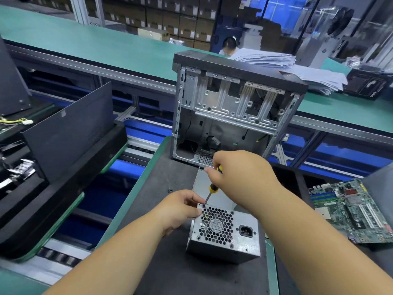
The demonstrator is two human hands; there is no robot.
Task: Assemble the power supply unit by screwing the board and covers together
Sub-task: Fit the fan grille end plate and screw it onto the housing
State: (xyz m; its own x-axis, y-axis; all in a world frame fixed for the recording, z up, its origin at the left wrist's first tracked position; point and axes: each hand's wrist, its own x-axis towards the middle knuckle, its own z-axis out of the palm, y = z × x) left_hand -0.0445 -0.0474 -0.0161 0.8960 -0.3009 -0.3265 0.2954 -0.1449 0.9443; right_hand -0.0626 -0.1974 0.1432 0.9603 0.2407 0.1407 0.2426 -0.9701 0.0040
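Observation:
A grey metal power supply unit (225, 235) lies on a dark mat, its honeycomb fan grille and power socket facing me. My right hand (240, 173) grips a yellow-and-black screwdriver (210, 191), its tip set on a screw at the grille's top left corner. My left hand (180, 207) holds the unit's top left corner, fingers curled beside the screwdriver tip. A small dark loose screw (170, 190) lies on the mat to the left of the unit.
An open computer case (231, 111) stands upright just behind the unit. A green motherboard (350, 211) lies at the right. Dark trays and a black panel (70, 133) sit on the conveyor at the left. Paper stacks (297, 71) and a seated person are beyond.

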